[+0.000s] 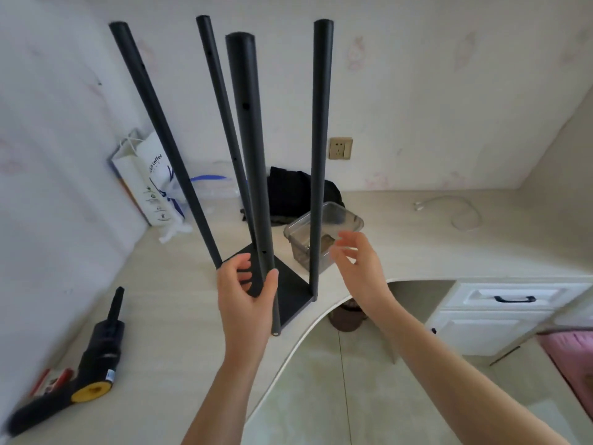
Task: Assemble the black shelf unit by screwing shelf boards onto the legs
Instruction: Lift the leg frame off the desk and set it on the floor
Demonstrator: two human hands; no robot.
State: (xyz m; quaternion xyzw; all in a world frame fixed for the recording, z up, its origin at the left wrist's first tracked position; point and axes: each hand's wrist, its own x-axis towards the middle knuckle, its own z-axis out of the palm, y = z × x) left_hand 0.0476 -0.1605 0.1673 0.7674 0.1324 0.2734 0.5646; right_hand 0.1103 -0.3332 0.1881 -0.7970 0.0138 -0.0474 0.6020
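Several black round legs [316, 155] stand upright from a black shelf board [293, 292] that lies flat on the pale desk, near its curved front edge. The nearest leg [253, 175] shows screw holes along its side. My left hand [245, 295] wraps loosely around the bottom of this nearest leg, thumb on the right and fingers on the left. My right hand [359, 263] hovers open to the right of the right-hand leg, fingers spread, touching nothing.
A black and yellow electric screwdriver [96, 354] lies on the desk at the left. A clear plastic box [324, 239] sits behind the shelf. A white paper bag [147, 178], black cloth [295, 194] and a white cable [455, 210] lie further back.
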